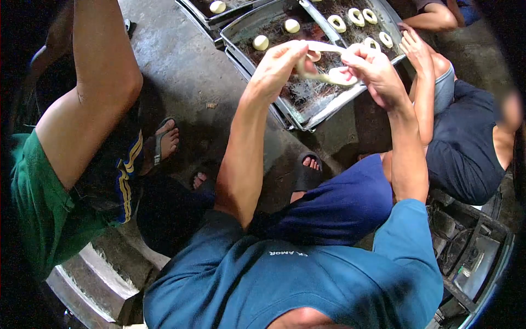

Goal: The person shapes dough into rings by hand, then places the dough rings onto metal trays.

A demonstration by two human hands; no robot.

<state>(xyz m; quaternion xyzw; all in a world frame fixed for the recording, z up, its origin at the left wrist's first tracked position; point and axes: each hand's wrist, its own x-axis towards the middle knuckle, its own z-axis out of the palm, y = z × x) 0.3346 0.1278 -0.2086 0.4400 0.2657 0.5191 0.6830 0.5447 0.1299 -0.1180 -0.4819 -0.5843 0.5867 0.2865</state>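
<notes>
A ring of pale dough (pixel 324 47) is stretched between my two hands above a dark metal tray. My left hand (pixel 279 64) has its fingers closed round the left end of the ring. At the right end, my right hand (pixel 372 71) pinches the dough between thumb and fingers. The lower strand of the ring looks blurred. On the tray (pixel 329 115) below are round dough balls, one of them a smooth ball (pixel 292 26), and several dough rings, among them a ring (pixel 336 23) near the back.
Another tray (pixel 200 15) with a dough ball (pixel 217 7) adjoins at upper left. To the right sits a person in a dark top (pixel 466 142), a hand (pixel 416 52) at the tray's edge. Someone in green (pixel 44 192) is close at left. A metal frame (pixel 471 257) stands lower right.
</notes>
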